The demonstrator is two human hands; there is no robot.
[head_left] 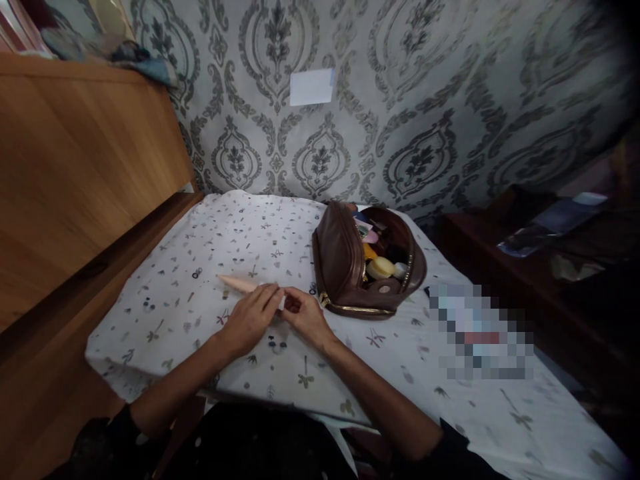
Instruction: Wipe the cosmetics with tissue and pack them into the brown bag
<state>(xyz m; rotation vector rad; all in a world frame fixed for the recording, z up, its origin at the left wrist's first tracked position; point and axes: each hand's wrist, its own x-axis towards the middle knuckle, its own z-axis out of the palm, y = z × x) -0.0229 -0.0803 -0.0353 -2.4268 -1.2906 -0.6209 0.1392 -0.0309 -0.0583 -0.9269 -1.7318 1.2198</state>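
Note:
A peach-coloured tapered tube [236, 283] lies low over the cloth, its narrow end pointing left. My left hand [254, 315] is closed over the tube's right part and covers it. At that covered end, the fingers of my right hand [306, 319] are bent in a pinch against the left fingertips. Something small and whitish shows between the two hands, too small to name. Just beyond my right hand stands a brown cosmetic bag [340, 257], unzipped, with a yellow round container [381, 267] and several other items inside.
A white patterned cloth [175, 293] covers the table. A wooden cabinet [85, 153] rises at the left, and a patterned wall [320, 147] closes off the back. To the right lies a pixelated object [480, 333], with dark furniture [465, 233] beyond it.

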